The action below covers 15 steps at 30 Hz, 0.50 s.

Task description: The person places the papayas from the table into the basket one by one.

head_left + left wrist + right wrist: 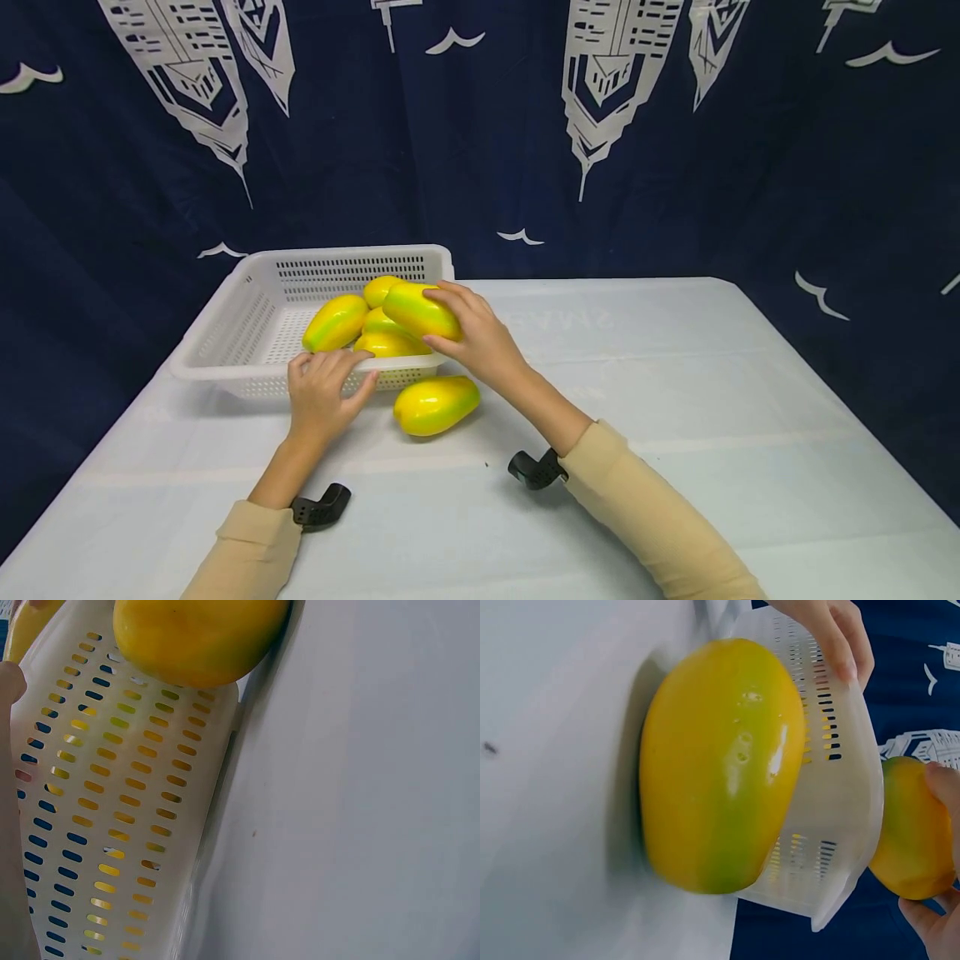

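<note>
A white perforated plastic basket [217,372] stands on the table, with several yellow-green mangoes [335,323] inside at its right. My left hand [321,396] grips the basket's front rim, fingers over the edge and thumb on the outer side. Above the basket's right end, my right hand [480,333] holds another mango [420,310], thumb below and fingers on top. One loose mango [437,406] lies on the table just in front of the basket; this mango [720,769] looms large in the right wrist view.
A white cloth covers the table [675,433]. Behind it hangs a dark blue curtain [480,150] printed with white buildings and birds. Black wrist cameras [322,507] are strapped at both cuffs.
</note>
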Motion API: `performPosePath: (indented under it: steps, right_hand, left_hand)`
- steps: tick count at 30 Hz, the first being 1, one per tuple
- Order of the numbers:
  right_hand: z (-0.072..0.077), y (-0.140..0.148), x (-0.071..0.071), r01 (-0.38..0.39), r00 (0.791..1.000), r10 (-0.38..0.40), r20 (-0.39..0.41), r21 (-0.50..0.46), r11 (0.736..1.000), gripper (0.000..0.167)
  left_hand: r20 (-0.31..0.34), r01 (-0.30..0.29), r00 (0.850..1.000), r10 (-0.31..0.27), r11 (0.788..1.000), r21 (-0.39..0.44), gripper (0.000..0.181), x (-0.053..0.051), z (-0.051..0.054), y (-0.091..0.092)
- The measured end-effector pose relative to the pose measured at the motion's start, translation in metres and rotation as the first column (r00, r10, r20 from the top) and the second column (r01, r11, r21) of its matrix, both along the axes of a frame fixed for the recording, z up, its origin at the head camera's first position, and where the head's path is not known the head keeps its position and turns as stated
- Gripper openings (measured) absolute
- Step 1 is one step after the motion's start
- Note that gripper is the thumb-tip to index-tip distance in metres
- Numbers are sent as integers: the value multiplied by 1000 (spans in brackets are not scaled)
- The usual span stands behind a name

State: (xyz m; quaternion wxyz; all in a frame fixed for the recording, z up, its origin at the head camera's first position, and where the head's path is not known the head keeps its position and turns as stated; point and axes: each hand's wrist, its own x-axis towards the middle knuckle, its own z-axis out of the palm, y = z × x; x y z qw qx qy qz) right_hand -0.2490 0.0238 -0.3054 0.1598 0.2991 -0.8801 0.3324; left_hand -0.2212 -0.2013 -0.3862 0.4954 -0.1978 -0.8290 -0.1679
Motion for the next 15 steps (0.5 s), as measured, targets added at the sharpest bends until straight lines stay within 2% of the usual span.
performPosePath:
  steps: [8, 15]
  right_hand:
    - [0, -15, -7, 46, 999, -43, -21, 157, 986, 55]
    - [-3, -27, -13, 49, 998, -39, -46, 225, 973, 56]
  left_hand:
    - [21, 2, 1000, -2, 1000, -5, 45, 1, -1, -1]
    - [-9, -5, 1000, 5, 1000, -6, 46, 0, 0, 0]
